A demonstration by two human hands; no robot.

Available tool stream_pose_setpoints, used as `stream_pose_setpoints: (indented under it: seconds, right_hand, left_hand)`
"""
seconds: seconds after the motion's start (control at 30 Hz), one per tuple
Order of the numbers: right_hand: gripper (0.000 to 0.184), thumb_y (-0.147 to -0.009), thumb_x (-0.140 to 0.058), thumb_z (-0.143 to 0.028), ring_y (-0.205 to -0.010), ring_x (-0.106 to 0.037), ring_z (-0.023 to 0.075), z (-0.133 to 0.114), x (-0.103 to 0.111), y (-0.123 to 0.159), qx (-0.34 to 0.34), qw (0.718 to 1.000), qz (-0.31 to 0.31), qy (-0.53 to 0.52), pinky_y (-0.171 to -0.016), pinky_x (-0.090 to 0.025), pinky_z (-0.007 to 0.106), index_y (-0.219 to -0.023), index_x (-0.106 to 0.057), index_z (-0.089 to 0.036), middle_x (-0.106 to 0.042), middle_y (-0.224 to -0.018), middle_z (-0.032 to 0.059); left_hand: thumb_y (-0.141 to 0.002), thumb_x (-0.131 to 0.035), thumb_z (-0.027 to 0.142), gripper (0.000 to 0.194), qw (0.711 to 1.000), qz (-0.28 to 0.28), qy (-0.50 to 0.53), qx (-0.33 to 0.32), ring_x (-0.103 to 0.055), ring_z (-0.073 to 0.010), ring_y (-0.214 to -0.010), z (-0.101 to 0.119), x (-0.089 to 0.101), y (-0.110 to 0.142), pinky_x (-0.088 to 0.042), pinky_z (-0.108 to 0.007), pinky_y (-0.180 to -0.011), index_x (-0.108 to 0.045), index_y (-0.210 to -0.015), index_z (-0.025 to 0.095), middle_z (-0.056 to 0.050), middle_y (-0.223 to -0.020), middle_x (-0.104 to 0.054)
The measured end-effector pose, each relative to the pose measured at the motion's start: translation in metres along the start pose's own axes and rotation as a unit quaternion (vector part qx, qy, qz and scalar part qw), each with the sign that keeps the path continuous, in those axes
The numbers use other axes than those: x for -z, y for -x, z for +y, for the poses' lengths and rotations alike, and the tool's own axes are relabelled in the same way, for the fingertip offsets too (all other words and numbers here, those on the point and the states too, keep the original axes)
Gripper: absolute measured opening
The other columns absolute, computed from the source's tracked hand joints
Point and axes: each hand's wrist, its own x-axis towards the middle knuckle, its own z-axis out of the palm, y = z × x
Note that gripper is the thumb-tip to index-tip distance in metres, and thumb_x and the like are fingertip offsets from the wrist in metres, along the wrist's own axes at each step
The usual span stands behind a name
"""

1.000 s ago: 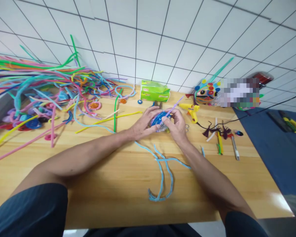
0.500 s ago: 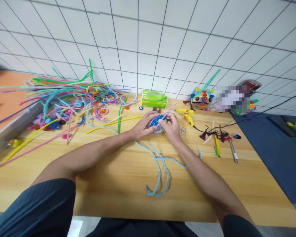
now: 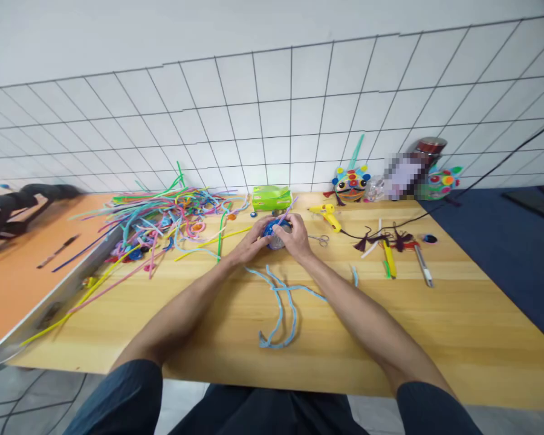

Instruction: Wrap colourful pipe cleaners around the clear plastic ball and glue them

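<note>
Between my two hands is a round clear plastic piece point(image 3: 277, 241) with blue pipe cleaner laid over it. A purple pipe cleaner point(image 3: 290, 207) sticks up from it toward the back right. My left hand point(image 3: 252, 241) is closed around the left side of the piece. From the right, my right hand point(image 3: 297, 237) grips it, thumb pressed on top. The undersides of my fingers are hidden. Light blue pipe cleaners point(image 3: 294, 314) lie bent and crossed on the table in front of my hands.
A pile of coloured pipe cleaners point(image 3: 163, 208) covers the back left of the wooden table point(image 3: 390, 338). Behind my hands stands a green tissue pack point(image 3: 271, 198). To the right are a yellow glue gun point(image 3: 327, 216), small scissors point(image 3: 321, 240), a cutter point(image 3: 424, 266) and a decorated lion-like mask point(image 3: 351, 183).
My head view has tilted up and turned, so more of the wall and the left side shows. Both hands stay on the round piece, which keeps about the same place on the table.
</note>
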Motion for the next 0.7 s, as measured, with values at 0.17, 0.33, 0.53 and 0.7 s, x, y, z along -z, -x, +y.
stream_pose_setpoints:
  seconds: [0.17, 0.33, 0.53, 0.7]
  right_hand:
    - [0.038, -0.090, -0.078, -0.051, -0.137, -0.067, 0.0362, 0.002, 0.001, 0.004, -0.001, 1.000, -0.005, 0.027, -0.127, -0.053, 0.059, -0.119, -0.072, -0.027, -0.076, -0.136, 0.0139]
    - [0.052, -0.104, -0.065, -0.062, -0.147, -0.065, 0.0368, 0.009, 0.001, 0.013, -0.016, 0.997, -0.068, 0.017, -0.133, -0.049, 0.061, -0.142, -0.067, -0.026, -0.073, -0.151, 0.0167]
    - [0.057, -0.113, -0.058, -0.061, -0.153, -0.063, 0.0368, 0.004, 0.011, 0.037, 0.032, 0.995, -0.084, 0.051, -0.136, -0.048, 0.062, -0.160, -0.059, -0.029, -0.068, -0.161, 0.0146]
    - [0.057, -0.115, -0.056, -0.055, -0.160, -0.057, 0.0398, -0.013, 0.018, 0.045, 0.051, 0.989, -0.089, 0.104, -0.137, -0.046, 0.070, -0.169, -0.053, -0.034, -0.061, -0.168, 0.0136]
  left_hand:
    - [-0.114, -0.064, 0.059, 0.074, 0.999, 0.038, 0.010, 0.003, -0.043, -0.0391, -0.175, -0.004, -0.013, 0.008, -0.030, -0.064, -0.149, -0.046, -0.175, 0.021, -0.020, -0.184, -0.046]
    - [-0.117, -0.063, 0.052, 0.075, 0.997, 0.065, -0.026, -0.034, -0.045, -0.0382, -0.174, -0.004, -0.022, 0.012, -0.036, -0.066, -0.147, -0.038, -0.180, 0.021, -0.022, -0.185, -0.045]
    - [-0.117, -0.061, 0.043, 0.075, 0.986, 0.070, -0.093, -0.122, -0.042, -0.0385, -0.176, 0.003, -0.026, 0.024, -0.041, -0.064, -0.145, -0.032, -0.184, 0.027, -0.021, -0.188, -0.040]
    - [-0.116, -0.061, 0.038, 0.080, 0.988, 0.062, -0.085, -0.117, -0.045, -0.0395, -0.174, 0.016, -0.027, 0.027, -0.044, -0.065, -0.143, -0.023, -0.187, 0.030, -0.020, -0.188, -0.040]
